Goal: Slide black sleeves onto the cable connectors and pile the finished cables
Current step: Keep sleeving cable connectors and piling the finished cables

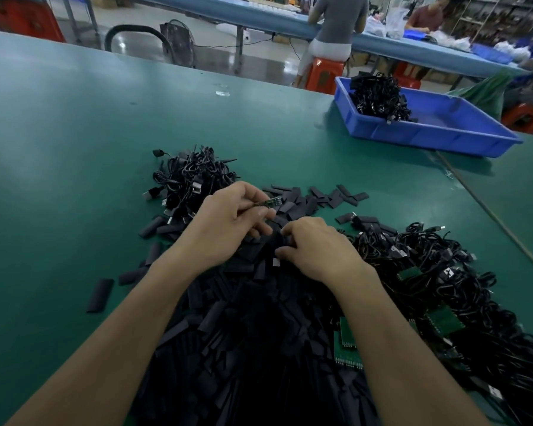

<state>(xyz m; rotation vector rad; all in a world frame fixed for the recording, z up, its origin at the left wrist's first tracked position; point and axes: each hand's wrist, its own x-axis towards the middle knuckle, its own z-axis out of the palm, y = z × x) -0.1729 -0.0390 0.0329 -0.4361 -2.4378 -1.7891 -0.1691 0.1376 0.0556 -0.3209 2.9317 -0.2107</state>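
The left hand (225, 222) pinches a green connector board (273, 202) in curled fingers above the sleeve heap (259, 318), while the right hand (317, 250) curls into that heap, its hold impossible to tell, with the cable pile (194, 176) just beyond and bare counter (59, 133) running left to the far edge.

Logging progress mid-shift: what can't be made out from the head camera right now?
Head view only.
- right hand: fingertips dig into the sleeve pile, so whether it pinches a sleeve cannot be told.
- connector pinched by the left hand: its cable is hidden behind that hand's fingers.
- blue bin: its cables are too far and tangled to tell sleeved from bare.
- cable pile on the right: cut off by the frame edges.
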